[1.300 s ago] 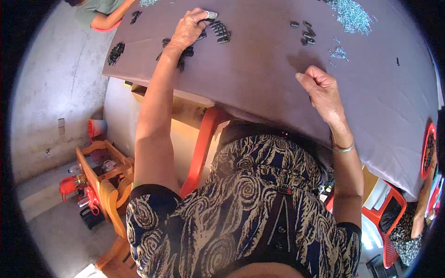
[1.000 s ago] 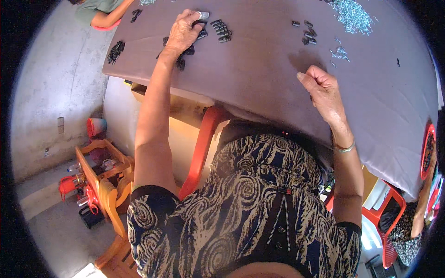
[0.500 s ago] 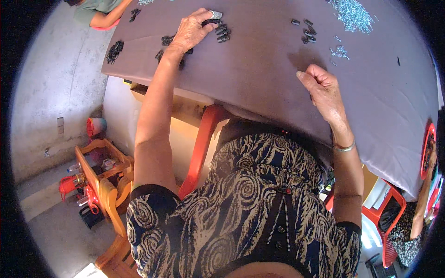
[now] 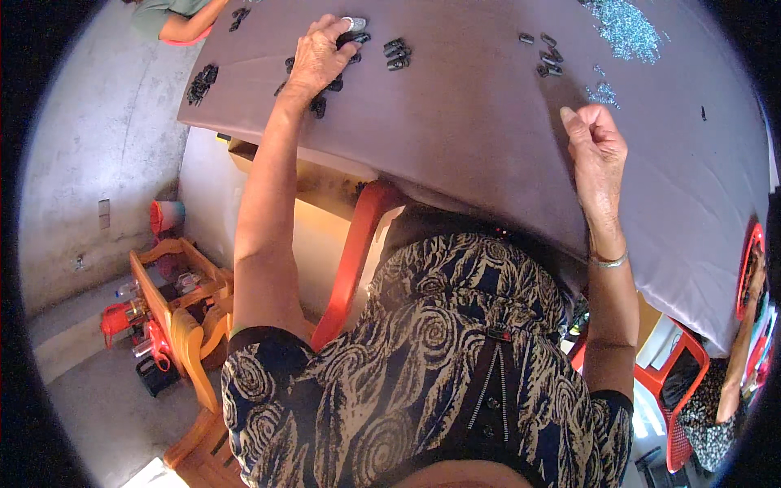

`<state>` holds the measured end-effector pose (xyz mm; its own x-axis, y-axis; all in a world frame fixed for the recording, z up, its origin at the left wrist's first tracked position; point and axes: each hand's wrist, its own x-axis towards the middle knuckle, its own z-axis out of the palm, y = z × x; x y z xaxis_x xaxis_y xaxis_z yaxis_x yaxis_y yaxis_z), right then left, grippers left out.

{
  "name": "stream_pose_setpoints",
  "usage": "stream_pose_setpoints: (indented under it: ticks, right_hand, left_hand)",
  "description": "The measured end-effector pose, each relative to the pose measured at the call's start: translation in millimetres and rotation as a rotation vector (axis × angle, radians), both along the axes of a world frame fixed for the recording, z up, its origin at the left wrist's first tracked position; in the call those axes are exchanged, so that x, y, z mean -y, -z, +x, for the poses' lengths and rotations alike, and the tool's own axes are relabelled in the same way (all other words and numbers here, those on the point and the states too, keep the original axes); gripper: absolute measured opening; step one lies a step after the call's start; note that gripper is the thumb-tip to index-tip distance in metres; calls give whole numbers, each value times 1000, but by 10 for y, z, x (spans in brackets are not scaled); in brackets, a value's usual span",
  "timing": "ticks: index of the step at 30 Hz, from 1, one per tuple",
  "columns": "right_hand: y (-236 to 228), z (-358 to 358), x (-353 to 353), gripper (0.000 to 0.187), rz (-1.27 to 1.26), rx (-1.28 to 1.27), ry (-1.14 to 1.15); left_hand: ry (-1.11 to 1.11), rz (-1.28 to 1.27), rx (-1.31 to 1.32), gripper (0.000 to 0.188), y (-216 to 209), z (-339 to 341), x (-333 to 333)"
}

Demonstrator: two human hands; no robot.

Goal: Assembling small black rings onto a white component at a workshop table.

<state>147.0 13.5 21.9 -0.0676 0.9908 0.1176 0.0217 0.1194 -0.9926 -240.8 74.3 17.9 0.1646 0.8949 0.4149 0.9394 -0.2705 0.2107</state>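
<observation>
My left hand (image 4: 316,61) reaches to the far side of the cloth-covered table. Its fingers are closed around a small black piece (image 4: 358,38), partly hidden by them. A silvery cap-like thing (image 4: 353,24) shows at a fingertip. More small dark pieces (image 4: 318,106) lie beside and under this hand. To its right sits a cluster of glossy black cylinder-like pieces (image 4: 397,54). Over the right part of the table my right hand (image 4: 599,142) is closed in a pinch; whatever it may hold is hidden. Similar black pieces (image 4: 550,58) lie beyond it, near small shiny blue bits (image 4: 604,93).
A large heap of shiny blue bits (image 4: 625,32) spreads at the far right of the grey tablecloth (image 4: 472,106). Another dark pile (image 4: 202,84) lies at the left edge. One person's arm (image 4: 191,27) rests at the far left; another's forearm (image 4: 739,358) shows at right.
My left hand has shifted left, away from the cluster of black pieces, with a black piece at its fingers. My right hand has moved right, still pinched.
</observation>
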Motion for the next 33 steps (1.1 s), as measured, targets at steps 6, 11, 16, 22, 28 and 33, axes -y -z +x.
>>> stream_pose_setpoints:
  ticks: [6, 11, 16, 22, 28, 33]
  right_hand:
    - [84, 16, -46, 22, 92, -36, 64]
    - [81, 10, -33, 21, 47, -11, 35]
    - [92, 29, -34, 21, 28, 7, -4]
    - [122, 29, -40, 20, 88, 65, -10]
    - [97, 25, -28, 22, 69, 88, -14]
    - [129, 24, -45, 23, 88, 67, -27]
  left_hand:
    - [234, -52, 169, 22, -111, 307, 4]
    - [222, -141, 206, 26, -71, 379, -7]
    - [212, -152, 209, 25, -38, 411, -33]
    - [173, -171, 187, 20, -33, 393, 4]
    - [114, -93, -34, 24, -60, 225, 102]
    - [156, -108, 58, 31, -77, 213, 122]
